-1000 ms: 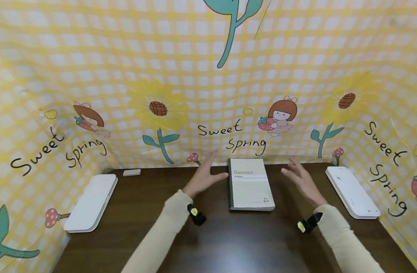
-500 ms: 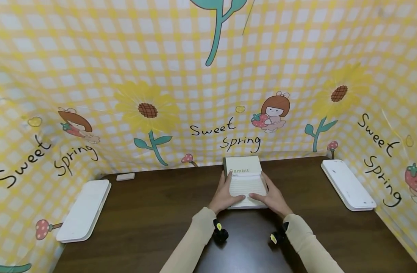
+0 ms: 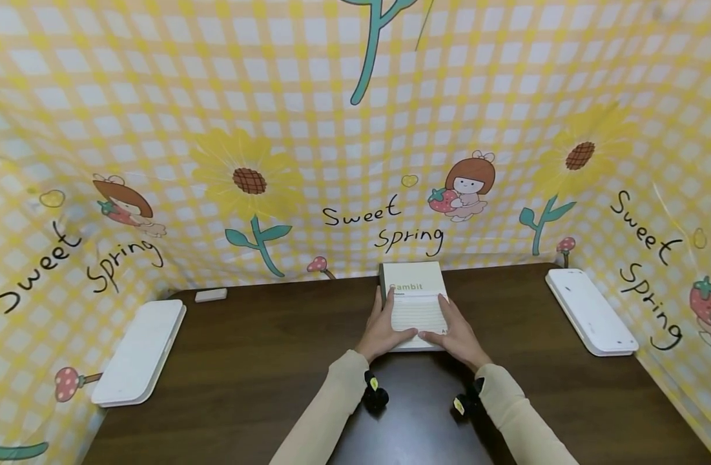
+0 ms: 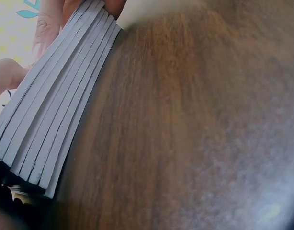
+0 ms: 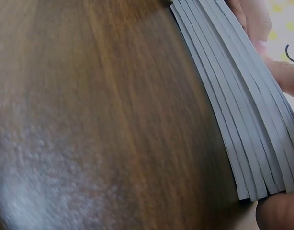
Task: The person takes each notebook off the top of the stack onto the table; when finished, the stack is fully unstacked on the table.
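Both hands grip the notebook (image 3: 416,303): left hand (image 3: 383,330) and right hand (image 3: 456,336) fingers curl around its sides. Lift evenly, keeping the thumbs pressed on top.

1. The head view looks forward and down from above the near edge of the table (image 3: 227,361), taking in both hands, the notebook (image 3: 414,303) and the far patterned backdrop (image 3: 355,129).
2. The left wrist view sits very near the tabletop, facing along the notebook's (image 4: 46,120) page edges.
3. The right wrist view is equally close, facing the notebook (image 5: 243,110) from the right.
4. All three views share the notebook and the dark wood around it.
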Demonstrator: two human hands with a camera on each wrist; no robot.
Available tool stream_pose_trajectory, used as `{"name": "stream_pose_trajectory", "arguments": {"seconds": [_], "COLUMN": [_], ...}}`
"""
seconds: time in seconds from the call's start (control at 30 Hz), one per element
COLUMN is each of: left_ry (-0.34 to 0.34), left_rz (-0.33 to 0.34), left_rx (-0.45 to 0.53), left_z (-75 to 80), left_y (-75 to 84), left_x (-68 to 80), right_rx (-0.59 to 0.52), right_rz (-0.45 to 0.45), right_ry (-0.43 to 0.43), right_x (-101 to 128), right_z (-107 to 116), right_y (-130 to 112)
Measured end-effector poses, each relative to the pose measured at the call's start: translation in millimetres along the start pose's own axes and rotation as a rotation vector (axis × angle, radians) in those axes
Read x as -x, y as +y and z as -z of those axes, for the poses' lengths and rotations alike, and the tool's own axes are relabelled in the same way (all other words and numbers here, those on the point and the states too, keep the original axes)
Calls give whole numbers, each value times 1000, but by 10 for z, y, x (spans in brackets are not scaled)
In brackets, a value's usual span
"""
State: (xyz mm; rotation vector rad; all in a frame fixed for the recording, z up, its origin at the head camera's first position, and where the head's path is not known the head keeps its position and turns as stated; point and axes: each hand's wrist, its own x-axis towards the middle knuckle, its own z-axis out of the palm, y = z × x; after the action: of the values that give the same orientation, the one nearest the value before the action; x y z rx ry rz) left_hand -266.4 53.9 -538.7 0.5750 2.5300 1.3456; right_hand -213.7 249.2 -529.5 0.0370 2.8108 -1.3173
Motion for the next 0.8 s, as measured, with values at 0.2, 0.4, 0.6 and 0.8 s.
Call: {"name": "stream_pose_trajectory", "arguments": {"seconds": [0.2, 0.4, 0.6, 0.8], "left_ry": [-27, -61, -65, -51], "left_rz": [0, -15, -33, -36], "left_rx": [11, 30, 33, 41], "left_z": [27, 52, 56, 80], "left_y": [21, 25, 27, -14], "left_x": [9, 5, -11, -21], "right_rx": [-51, -222, -300, -253], "right_rz": [-14, -47, -63, -76], "right_ry": [3, 33, 97, 183], "right_x": [-6, 32, 106, 202], "right_z": [25, 98, 161, 263], "right_y": [24, 32, 63, 102]}}
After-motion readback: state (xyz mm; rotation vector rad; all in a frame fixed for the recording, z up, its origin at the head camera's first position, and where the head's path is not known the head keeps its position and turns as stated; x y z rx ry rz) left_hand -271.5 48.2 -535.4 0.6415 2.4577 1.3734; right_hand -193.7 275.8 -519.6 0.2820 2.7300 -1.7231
